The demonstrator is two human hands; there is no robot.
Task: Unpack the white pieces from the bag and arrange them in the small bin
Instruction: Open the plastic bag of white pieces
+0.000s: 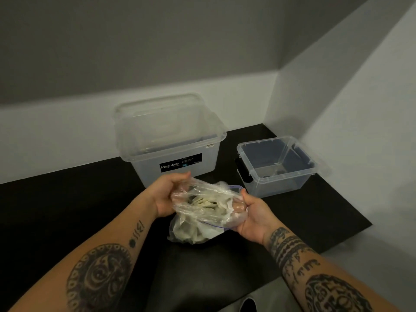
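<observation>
We see two clear plastic containers on the black counter (67, 210), both open at the top. The large bin (171, 163), with a black label on its front wall, stands at the back by the wall. What looks like a clear lid stands propped in it, and otherwise we make out nothing inside. The small bin (279, 183) sits to its right, apart from it, with a black latch on its left end. There is one small dark spot on its floor that we cannot identify, and no white pieces in it.

The bag (207, 210) is clear and crumpled, held in front of the large bin and between both hands. The white pieces (202, 202) are bunched together inside it. The left hand (165, 194) grips the bag's left side with curled fingers, while the right hand (252, 216) cups and pinches its right side near the blue zip strip.

The bag's long axis runs roughly from the bins toward us — zip end up and away, closed end sagging low toward the counter. We cannot tell whether that end touches the surface.
</observation>
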